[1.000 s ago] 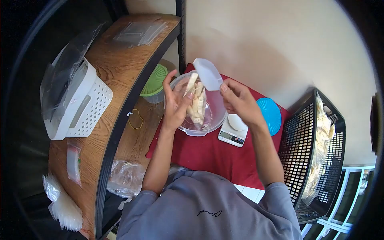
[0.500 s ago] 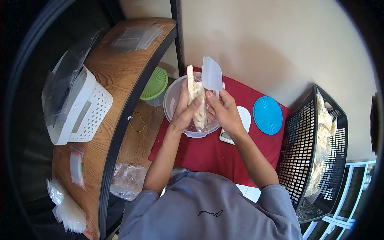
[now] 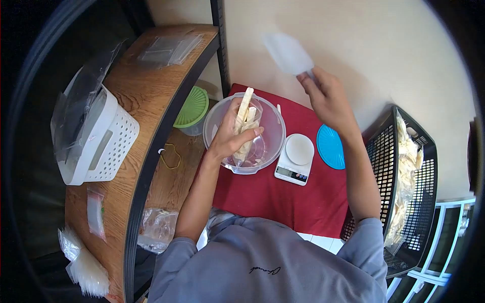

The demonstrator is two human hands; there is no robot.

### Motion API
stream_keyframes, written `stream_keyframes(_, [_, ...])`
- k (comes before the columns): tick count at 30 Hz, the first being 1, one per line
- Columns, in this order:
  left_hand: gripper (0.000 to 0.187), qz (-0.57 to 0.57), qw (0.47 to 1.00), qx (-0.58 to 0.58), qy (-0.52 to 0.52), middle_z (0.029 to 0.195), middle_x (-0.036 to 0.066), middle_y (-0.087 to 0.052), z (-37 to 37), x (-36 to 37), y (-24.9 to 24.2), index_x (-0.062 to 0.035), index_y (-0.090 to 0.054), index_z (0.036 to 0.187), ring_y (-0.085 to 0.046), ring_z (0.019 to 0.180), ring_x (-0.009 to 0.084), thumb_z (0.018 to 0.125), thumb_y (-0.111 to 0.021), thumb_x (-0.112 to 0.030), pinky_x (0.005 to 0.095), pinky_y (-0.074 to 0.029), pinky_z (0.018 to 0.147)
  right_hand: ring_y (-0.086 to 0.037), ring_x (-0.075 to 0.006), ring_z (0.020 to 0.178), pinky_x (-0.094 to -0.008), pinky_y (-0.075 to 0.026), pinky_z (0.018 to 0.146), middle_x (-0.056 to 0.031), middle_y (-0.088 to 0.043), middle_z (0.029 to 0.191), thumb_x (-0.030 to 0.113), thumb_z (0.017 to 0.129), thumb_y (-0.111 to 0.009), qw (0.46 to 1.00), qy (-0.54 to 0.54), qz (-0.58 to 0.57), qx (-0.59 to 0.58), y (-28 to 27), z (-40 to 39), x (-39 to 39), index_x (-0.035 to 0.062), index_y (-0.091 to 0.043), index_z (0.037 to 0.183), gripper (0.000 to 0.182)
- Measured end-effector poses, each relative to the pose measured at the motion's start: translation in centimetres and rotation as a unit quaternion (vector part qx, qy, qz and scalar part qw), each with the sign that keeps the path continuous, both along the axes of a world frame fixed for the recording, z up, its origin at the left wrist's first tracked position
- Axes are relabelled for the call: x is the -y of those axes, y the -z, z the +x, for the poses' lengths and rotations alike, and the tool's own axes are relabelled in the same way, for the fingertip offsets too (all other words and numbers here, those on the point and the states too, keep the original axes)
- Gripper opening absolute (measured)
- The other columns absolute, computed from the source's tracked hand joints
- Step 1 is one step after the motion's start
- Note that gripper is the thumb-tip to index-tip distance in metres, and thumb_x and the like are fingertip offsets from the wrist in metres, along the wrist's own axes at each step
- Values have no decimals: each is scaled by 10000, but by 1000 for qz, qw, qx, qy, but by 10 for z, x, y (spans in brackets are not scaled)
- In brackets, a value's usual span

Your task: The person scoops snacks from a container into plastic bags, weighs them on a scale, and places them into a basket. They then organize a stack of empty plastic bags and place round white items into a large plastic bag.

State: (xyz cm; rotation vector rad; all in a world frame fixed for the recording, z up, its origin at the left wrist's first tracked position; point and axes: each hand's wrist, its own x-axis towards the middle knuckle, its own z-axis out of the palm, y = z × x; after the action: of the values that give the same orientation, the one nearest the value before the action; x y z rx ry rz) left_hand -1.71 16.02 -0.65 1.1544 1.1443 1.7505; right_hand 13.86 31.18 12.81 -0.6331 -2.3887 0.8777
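My left hand (image 3: 234, 134) is closed round a clear plastic bag of pale sticks (image 3: 246, 121), some of which poke out of its top. It is held over a translucent plastic bowl (image 3: 275, 116) with small pale bits in it. Raised to the right, in front of the wall, my right hand (image 3: 326, 96) grips a white spatula (image 3: 289, 53) by its handle; the blade is blurred by motion. Below the right arm, a white digital kitchen scale (image 3: 293, 164) rests on the red cloth (image 3: 252, 199).
A blue lid (image 3: 331, 147) lies right of the scale. Farther right stands a black basket (image 3: 376, 171) of filled bags. A green-lidded container (image 3: 193, 108) sits behind the shelf edge at left. The wooden shelf (image 3: 139, 96) carries a white perforated basket (image 3: 113, 134) and plastic bags (image 3: 169, 49).
My right hand has swung up and right with the spatula, away from the bag, uncovering the scale. My left hand still holds the bag over the bowl, slightly lower.
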Motion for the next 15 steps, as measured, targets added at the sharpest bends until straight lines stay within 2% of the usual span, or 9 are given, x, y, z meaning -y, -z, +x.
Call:
stream_keyframes(1, [525, -13, 1000, -1, -9, 995, 37, -506, 2, 1, -3, -41, -454, 1193, -505, 924, 117, 739, -713, -88, 269, -423, 819, -586, -439, 752, -478, -462, 680, -231, -609, 793, 89, 913, -556, 1000, 1, 0, 0, 7, -1, -2, -23, -608, 929, 124])
stream_keyframes(3, [528, -25, 1000, -5, -16, 1001, 41, -508, 6, -1, -7, -40, -454, 1190, -507, 938, 122, 731, -710, -86, 274, -421, 830, -584, -428, 797, -478, -460, 712, -242, -614, 869, 67, 903, -547, 969, -99, 224, 5, 32, -6, -5, -33, -593, 999, 146])
stream_keyframes(4, [525, -1, 999, -24, -42, 998, 42, -511, 8, -3, -9, -39, -452, 1188, -509, 934, 123, 732, -708, -83, 275, -424, 825, -582, -431, 795, -487, -458, 712, -239, -607, 880, 47, 889, -544, 969, -152, 185, 63, 39, -7, -2, -33, -581, 995, 137])
stream_keyframes(7, [522, 3, 998, -33, -52, 995, 45, -517, 6, -4, -5, -38, -452, 1189, -513, 925, 128, 733, -704, -80, 278, -429, 817, -579, -428, 795, -481, -457, 707, -239, -594, 863, 48, 894, -544, 968, -111, 207, 86, 29, -3, 4, -34, -577, 990, 131])
stream_keyframes(9, [522, -18, 999, -24, -37, 995, 48, -521, 1, -3, 1, -37, -453, 1191, -514, 919, 130, 734, -702, -79, 280, -432, 814, -586, -418, 786, -484, -454, 695, -239, -590, 850, 45, 901, -533, 971, -98, 205, 70, 18, -4, -4, -25, -582, 986, 121])
stream_keyframes(11, [527, -24, 998, -49, -23, 1005, 52, -528, -2, -4, 5, -33, -455, 1207, -521, 924, 131, 740, -694, -76, 280, -436, 820, -593, -412, 756, -493, -449, 667, -234, -591, 842, 47, 901, -536, 987, -60, 150, 21, 7, -5, -10, -18, -581, 972, 106])
stream_keyframes(12, [527, -23, 998, -49, -22, 1005, 52, -528, -1, -4, 1, -33, -455, 1207, -521, 924, 131, 740, -694, -76, 280, -436, 820, -594, -410, 718, -493, -461, 645, -221, -603, 845, 43, 895, -542, 996, -40, 80, 24, 4, -7, -9, -3, -569, 991, 110])
stream_keyframes(13, [515, -36, 999, -30, -23, 1010, 54, -531, 2, -2, -6, -32, -460, 1199, -523, 933, 134, 741, -690, -72, 282, -434, 828, -594, -410, 718, -493, -461, 645, -221, -603, 845, 43, 895, -542, 996, -39, 80, 23, 17, -7, -7, -3, -569, 991, 110])
stream_keyframes(15, [503, -46, 999, -16, -23, 1014, 56, -533, 4, -3, -9, -31, -465, 1191, -525, 942, 136, 741, -686, -67, 283, -432, 836, -592, -411, 700, -482, -480, 636, -209, -614, 841, 41, 895, -537, 955, -98, 271, 71, 49, -7, 6, 8, -556, 1012, 122])
